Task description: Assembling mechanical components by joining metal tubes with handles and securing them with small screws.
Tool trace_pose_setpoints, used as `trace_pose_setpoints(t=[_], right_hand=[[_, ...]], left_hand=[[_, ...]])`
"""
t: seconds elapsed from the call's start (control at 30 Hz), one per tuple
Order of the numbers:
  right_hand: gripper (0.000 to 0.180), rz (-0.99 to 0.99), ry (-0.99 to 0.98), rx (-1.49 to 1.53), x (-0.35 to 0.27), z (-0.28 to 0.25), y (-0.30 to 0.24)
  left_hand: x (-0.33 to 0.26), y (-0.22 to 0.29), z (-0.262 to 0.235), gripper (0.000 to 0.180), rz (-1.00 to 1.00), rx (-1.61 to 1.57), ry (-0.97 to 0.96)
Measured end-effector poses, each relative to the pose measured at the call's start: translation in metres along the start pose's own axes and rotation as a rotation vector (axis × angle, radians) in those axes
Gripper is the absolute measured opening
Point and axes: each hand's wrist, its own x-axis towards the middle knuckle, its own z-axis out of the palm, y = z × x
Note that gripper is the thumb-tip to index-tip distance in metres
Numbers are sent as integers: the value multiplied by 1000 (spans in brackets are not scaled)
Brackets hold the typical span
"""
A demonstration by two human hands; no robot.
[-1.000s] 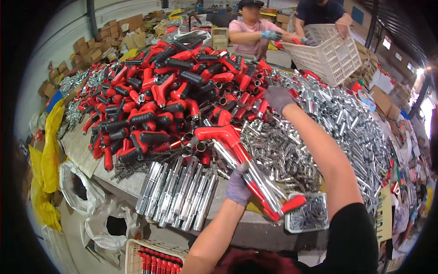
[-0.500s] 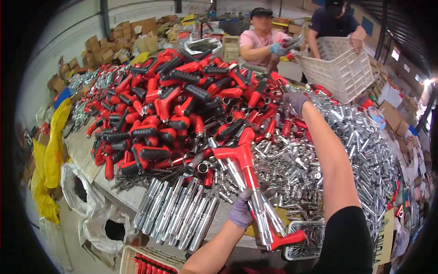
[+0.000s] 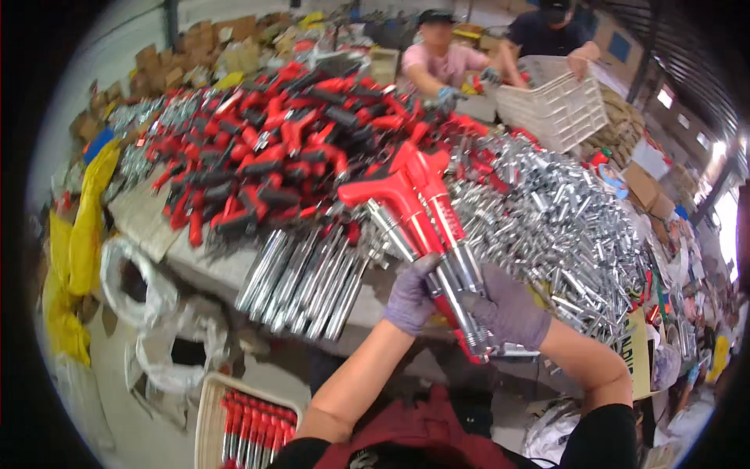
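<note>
Red-handled tubes (image 3: 410,205) are held tilted above the near edge of the table (image 3: 144,209), clamped in the left hand (image 3: 411,298) and gripped lower down by the right hand (image 3: 512,306); silver tubes (image 3: 301,288) are lined up nearby.

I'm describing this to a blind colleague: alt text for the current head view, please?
A gloved left hand and right hand hold red and silver tools at the near edge of a table heaped with red and black handles and silver parts. Across it are two people and a pale crate.
</note>
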Motion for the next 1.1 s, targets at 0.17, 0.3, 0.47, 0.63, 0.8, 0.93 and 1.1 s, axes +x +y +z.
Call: trace_pose_setpoints(t=[0.17,0.3,0.47,0.63,0.8,0.93,1.1], right_hand=[[63,47,-4,127,-45,66,-92],[63,-72,-162,70,-53,151,-114],[67,44,-435,215,-69,285,-167],[63,-79,-926,-175,-58,436,-227],[57,-254,-1345,-256,-30,560,-272],[52,-326,-1360,-296,-22,661,-239],[48,-451,-1120,-474,-37,702,-185]], left_hand=[[-134,14,31,49,172,21,145],[-229,26,2,41,386,-4,393],[-367,36,-60,34,616,-97,745],[-500,27,-154,45,884,-402,861],[-562,21,-253,44,1046,-817,1007],[-589,10,-331,39,1185,-834,893],[-618,-26,-394,30,1142,-911,974]])
